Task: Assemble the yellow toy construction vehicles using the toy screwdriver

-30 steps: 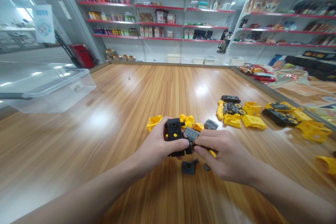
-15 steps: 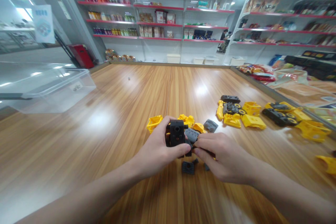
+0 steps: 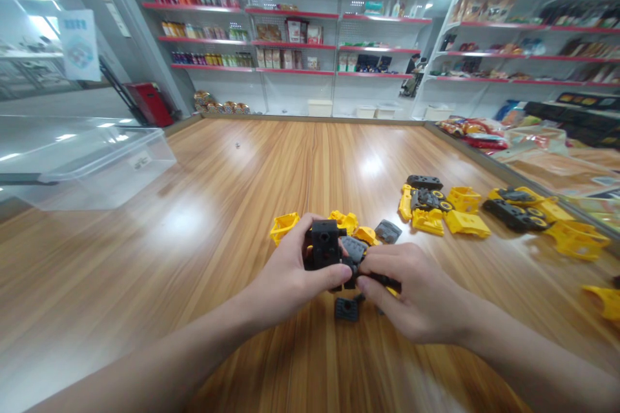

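Observation:
My left hand (image 3: 295,271) is closed around a black plastic toy vehicle part (image 3: 325,246), thumb across its near side. Fingers of my right hand (image 3: 411,287) pinch a thin dark tool (image 3: 387,281), like a small screwdriver, whose tip meets the black part's right side; the exact contact is hidden. Behind the hands lie a yellow toy truck bed (image 3: 283,226), other yellow pieces (image 3: 343,219) and a grey piece (image 3: 388,231). Another grey piece (image 3: 353,247) shows between the hands. A small dark grey ribbed piece (image 3: 347,310) rests on the table just below them.
On the wooden table (image 3: 217,258), more yellow and black toy vehicle parts (image 3: 429,200) lie at the right, with another group (image 3: 552,213) beyond. A clear plastic bin (image 3: 111,168) stands at the left. Bagged goods (image 3: 479,132) line the right edge, and stocked shelves (image 3: 290,45) rise behind.
My right hand has turned slightly, and more of the thin dark tool shows below its fingers. The left hand and the black part have barely moved.

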Motion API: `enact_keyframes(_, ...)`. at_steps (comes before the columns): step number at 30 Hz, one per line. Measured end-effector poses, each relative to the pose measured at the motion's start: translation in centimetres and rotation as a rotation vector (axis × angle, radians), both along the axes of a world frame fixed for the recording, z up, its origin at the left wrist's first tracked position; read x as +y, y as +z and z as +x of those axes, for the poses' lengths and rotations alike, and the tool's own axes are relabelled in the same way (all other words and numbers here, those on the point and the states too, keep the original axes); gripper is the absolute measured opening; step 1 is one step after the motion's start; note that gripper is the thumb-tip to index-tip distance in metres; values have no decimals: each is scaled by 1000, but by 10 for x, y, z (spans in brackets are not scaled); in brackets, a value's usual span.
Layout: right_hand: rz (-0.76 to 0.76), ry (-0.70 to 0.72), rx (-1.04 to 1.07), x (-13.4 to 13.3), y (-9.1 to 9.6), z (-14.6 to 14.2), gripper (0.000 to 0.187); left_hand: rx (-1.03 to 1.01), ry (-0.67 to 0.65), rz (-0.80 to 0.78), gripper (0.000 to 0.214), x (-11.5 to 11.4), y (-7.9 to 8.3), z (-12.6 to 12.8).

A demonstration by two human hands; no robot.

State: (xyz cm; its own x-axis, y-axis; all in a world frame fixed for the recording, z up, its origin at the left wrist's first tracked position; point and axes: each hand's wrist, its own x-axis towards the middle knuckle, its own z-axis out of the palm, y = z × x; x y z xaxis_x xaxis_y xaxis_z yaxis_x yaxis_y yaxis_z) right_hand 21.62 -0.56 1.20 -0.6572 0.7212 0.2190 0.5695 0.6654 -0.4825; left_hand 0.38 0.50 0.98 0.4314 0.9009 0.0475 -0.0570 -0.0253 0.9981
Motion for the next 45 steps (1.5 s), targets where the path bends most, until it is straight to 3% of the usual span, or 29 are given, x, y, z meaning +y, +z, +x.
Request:
enact_keyframes(7,64,-62,40,3,4,3,19,-31,39,-58,39,2,0,-1)
enact_keyframes(16,22,21,0,1,-2,2,19,-39,-20,-39,39,0,-1,1)
enact_keyframes(20,7,-34,50,0,0,1,6,-21,-20,-6,38,0,0,1)
enact_keyframes(25,21,-87,72,1,1,1,6,-20,-25,12,38,-1,-1,1)
enact_keyframes(31,-14,-50,-42,3,-1,0,17,18,-12,28,37,1,-4,1)
enact_keyframes(38,-23,-36,-32,2,-1,-1,15,4,-26,20,36,1,-2,1)
enact_keyframes(45,-99,-59,-106,5,-7,2,33,60,-66,83,42,-2,-5,1)
